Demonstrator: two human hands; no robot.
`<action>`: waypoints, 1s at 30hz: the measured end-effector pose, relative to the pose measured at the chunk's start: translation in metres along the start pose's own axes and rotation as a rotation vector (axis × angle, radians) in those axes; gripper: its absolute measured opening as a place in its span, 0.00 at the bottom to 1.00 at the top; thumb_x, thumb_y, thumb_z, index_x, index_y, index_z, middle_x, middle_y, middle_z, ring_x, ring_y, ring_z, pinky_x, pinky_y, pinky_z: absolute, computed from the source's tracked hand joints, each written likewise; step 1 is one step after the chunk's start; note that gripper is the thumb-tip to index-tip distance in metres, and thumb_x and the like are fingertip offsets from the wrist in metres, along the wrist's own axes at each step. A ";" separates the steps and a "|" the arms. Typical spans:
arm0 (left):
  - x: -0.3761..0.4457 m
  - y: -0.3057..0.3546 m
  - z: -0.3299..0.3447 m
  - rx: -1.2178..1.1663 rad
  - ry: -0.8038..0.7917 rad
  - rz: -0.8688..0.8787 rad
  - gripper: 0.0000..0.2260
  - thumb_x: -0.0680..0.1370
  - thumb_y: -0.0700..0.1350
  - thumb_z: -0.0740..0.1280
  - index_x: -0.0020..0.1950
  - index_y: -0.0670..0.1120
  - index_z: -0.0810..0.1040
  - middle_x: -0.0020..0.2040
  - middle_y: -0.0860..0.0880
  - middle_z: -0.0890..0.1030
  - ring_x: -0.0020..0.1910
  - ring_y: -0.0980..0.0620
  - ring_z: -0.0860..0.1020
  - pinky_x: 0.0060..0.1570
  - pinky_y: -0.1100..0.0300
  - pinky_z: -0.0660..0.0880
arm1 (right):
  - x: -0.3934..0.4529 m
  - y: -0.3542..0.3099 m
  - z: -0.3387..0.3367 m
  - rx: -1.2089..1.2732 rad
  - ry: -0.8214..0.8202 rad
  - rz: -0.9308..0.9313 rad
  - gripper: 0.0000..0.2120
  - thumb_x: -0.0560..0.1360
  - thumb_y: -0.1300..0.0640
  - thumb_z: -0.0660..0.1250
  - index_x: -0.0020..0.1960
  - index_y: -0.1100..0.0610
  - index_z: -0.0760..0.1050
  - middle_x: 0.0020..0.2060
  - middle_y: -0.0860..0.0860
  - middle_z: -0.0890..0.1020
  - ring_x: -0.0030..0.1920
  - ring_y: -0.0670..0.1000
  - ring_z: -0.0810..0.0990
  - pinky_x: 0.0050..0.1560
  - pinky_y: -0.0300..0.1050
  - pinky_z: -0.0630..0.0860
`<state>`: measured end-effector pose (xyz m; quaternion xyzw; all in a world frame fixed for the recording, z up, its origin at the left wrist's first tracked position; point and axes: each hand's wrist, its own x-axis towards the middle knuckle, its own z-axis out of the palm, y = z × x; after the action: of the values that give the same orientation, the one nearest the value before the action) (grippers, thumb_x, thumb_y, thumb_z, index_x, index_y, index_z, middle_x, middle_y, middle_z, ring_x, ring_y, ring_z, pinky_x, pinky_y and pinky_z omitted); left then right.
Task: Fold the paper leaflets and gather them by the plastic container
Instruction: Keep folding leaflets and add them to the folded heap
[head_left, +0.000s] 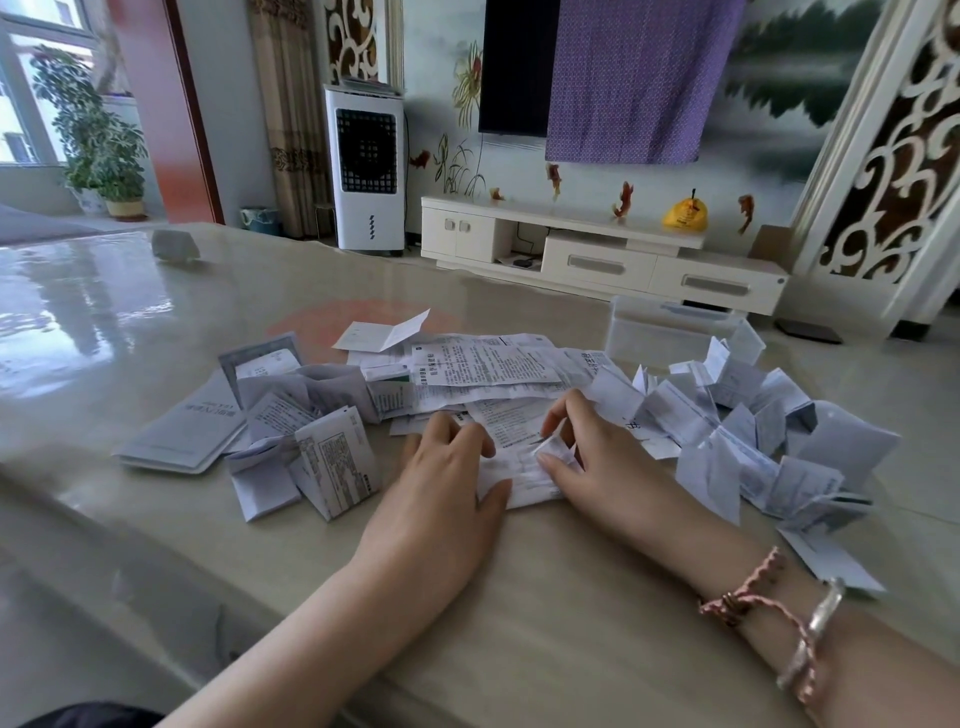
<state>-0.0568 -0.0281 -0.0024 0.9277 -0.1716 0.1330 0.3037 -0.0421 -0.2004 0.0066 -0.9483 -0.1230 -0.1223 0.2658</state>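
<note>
A white printed leaflet (519, 467) lies on the beige table in front of me. My left hand (441, 483) presses it flat at its left side with spread fingers. My right hand (587, 457) pinches its folded right edge between thumb and forefinger. Several unfolded leaflets (483, 364) lie spread behind the hands. A heap of folded leaflets (737, 431) sits to the right, just in front of the clear plastic container (670, 332). More folded leaflets (311, 447) lie at the left.
A thin booklet (187, 431) lies at the far left of the paper pile. A small pale object (174, 244) stands far back on the glossy table (519, 597). Beyond the table are a white TV cabinet (597, 249) and an air cooler (369, 171).
</note>
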 end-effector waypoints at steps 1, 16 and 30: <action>0.000 0.000 0.000 0.003 0.005 0.003 0.11 0.78 0.53 0.63 0.59 0.54 0.69 0.56 0.56 0.65 0.59 0.55 0.67 0.52 0.60 0.70 | 0.000 0.000 0.001 -0.009 0.008 -0.011 0.09 0.77 0.55 0.64 0.52 0.51 0.65 0.38 0.45 0.71 0.37 0.43 0.71 0.42 0.44 0.70; 0.003 -0.002 0.003 0.080 0.011 0.085 0.08 0.81 0.50 0.58 0.57 0.54 0.74 0.52 0.53 0.66 0.53 0.53 0.69 0.46 0.59 0.70 | 0.004 -0.004 0.005 -0.112 0.026 0.015 0.08 0.79 0.53 0.62 0.52 0.53 0.62 0.44 0.46 0.72 0.44 0.48 0.73 0.41 0.44 0.67; 0.004 -0.006 -0.002 0.108 -0.126 0.085 0.13 0.79 0.57 0.61 0.62 0.56 0.73 0.55 0.54 0.64 0.58 0.52 0.67 0.56 0.55 0.71 | -0.012 0.001 -0.018 -0.352 -0.077 -0.031 0.14 0.75 0.55 0.61 0.51 0.48 0.56 0.52 0.46 0.58 0.57 0.49 0.60 0.58 0.43 0.62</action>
<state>-0.0512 -0.0233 -0.0031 0.9411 -0.2224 0.0960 0.2358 -0.0561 -0.2134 0.0175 -0.9821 -0.1247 -0.1095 0.0889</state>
